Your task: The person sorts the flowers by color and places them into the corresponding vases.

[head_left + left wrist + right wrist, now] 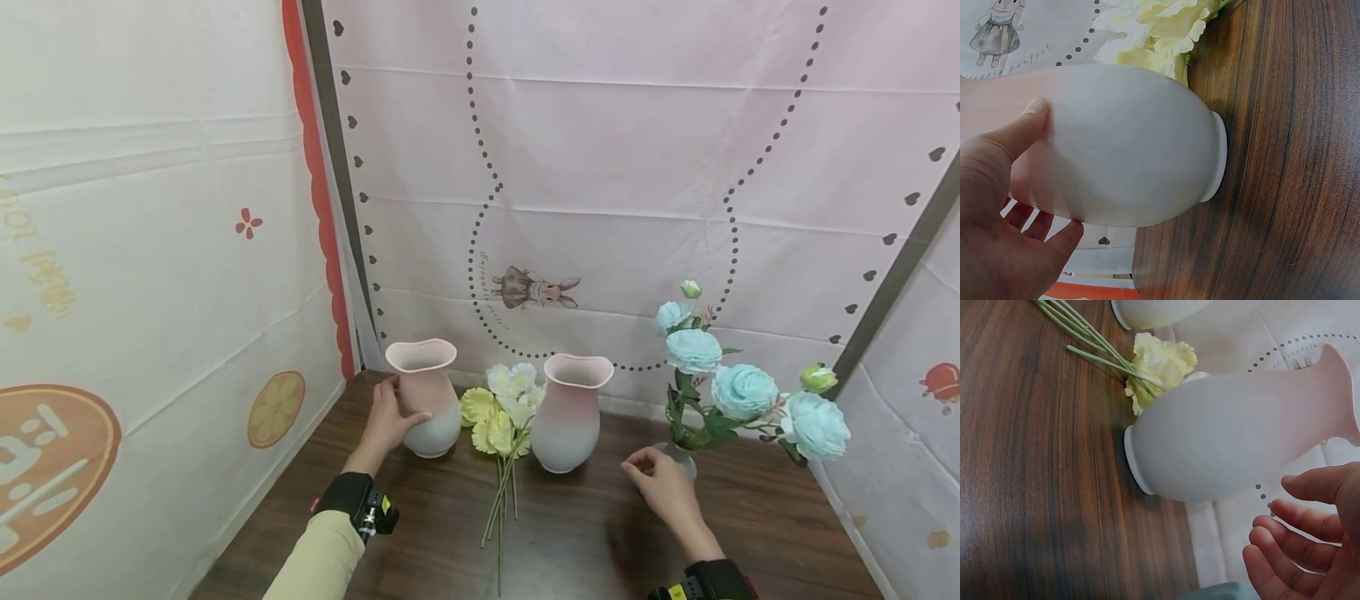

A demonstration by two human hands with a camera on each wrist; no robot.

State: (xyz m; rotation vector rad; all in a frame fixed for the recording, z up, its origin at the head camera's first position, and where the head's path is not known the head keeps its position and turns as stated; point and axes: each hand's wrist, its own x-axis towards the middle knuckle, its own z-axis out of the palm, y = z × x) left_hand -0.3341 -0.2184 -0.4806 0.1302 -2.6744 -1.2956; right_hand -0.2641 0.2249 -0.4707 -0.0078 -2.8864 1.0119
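My left hand (384,427) holds a pink-and-white ceramic vase (435,410) with a wavy rim, which stands upright on the brown wooden table. In the left wrist view the thumb lies across the near side of this vase (1129,144), the other fingers around its far side. A matching vase (564,429) stands to its right. My right hand (666,492), fingers loosely bent and holding nothing, hovers right of that second vase (1210,437). Just behind this hand is a small grey-green vase (678,457) with light-blue flowers (742,391), partly hidden by it.
Yellow flowers (491,421) and white flowers (517,385) with long thin green stems lie between the two pink vases. A printed cloth backdrop (645,167) rises right behind the table, and a white cloth wall (180,250) borders it on the left.
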